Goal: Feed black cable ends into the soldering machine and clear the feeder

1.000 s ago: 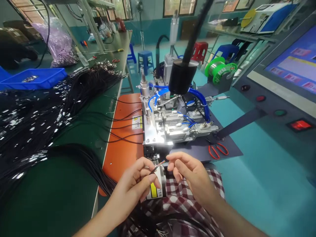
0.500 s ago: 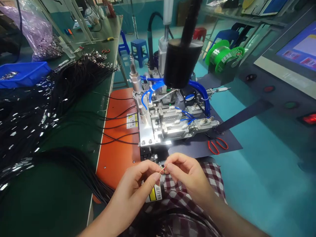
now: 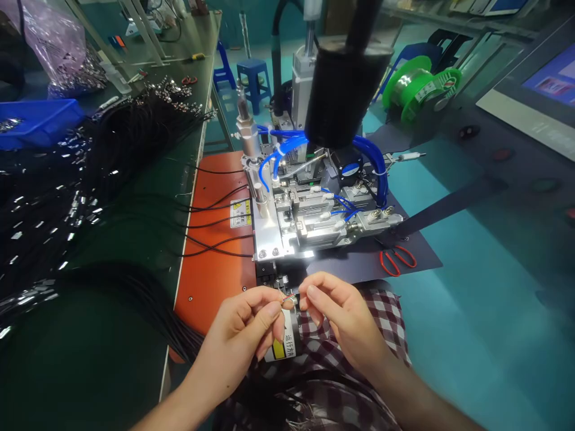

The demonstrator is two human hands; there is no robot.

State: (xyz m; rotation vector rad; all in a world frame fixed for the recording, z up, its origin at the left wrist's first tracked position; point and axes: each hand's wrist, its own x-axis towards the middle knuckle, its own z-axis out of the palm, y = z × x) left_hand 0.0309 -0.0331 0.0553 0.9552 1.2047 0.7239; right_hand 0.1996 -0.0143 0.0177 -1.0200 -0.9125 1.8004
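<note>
My left hand pinches the end of a thin black cable, whose short red and white stripped wire tips stick out past the fingers. My right hand meets it from the right, thumb and forefinger closed on those same wire tips. Both hands hover over my checked-cloth lap, just in front of a metal fixture machine with blue air hoses. A grey motor with a yellow label sits under the hands.
An orange plate carries several black cables leading into the machine. Piles of black cables with metal ends cover the green bench. Red-handled scissors lie right of the machine. A green solder spool, a blue bin and a control panel stand around.
My right hand closed in on the wire tips that my left hand holds, and both hands now pinch them. The view tipped down and closer to the machine.
</note>
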